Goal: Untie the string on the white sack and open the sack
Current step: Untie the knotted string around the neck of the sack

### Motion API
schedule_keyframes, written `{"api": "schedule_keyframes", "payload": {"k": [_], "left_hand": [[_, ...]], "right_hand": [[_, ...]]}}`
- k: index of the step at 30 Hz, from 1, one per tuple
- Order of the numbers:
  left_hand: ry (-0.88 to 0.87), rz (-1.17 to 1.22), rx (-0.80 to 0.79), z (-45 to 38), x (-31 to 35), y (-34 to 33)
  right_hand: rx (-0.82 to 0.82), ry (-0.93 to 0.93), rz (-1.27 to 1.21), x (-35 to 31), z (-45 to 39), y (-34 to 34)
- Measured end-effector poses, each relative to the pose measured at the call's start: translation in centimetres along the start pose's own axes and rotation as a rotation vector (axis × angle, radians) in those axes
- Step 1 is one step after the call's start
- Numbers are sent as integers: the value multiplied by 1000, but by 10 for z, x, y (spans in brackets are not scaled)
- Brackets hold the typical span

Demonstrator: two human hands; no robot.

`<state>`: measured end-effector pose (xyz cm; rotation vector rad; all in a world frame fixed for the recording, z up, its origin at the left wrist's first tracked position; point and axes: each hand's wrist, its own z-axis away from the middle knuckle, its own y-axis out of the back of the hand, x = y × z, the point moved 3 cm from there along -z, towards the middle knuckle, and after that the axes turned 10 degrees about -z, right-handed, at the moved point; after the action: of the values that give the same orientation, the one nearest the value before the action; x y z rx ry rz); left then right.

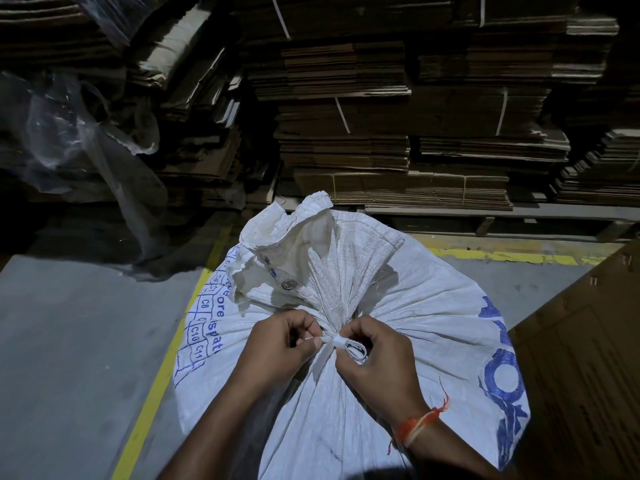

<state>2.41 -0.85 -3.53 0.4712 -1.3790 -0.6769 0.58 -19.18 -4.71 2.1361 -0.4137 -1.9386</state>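
right hand (372, 355): closest to the knot, fingers curled tight, pinching the looped end of the string (337, 342) at about 3 o'clock of the tie. There's an orange thread band on that wrist, fwiw.
left hand (282, 341): also clenched, thumb and finger nipping a short white tail of the string at roughly 9 o'clock of the tie.
string: flat white tape cinched round the sack's neck, sitting right between the two hands. Its long axis runs pretty much 9-to-3, one end in each hand, plus a tail hanging down toward 6.
white sack (415, 341): stands full, right below the camera, neck bunched and still tied shut, so nothing's open yet.
neck flap (311, 244): the loose gathered top flops away toward 12 o'clock, past the knot.
what the next bit hinges on, imo: both hands are about equally near, so drawing the ends apart along that 9-3 line looks like the way to slip the bow.
cardboard stacks (346, 133): well behind, far at 12.
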Motion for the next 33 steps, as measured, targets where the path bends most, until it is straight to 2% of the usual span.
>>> {"api": "schedule_keyframes", "payload": {"k": [33], "left_hand": [[-4,-27,4,-4,-3,-2]], "right_hand": [[-4,16,-22,0,0,1]]}}
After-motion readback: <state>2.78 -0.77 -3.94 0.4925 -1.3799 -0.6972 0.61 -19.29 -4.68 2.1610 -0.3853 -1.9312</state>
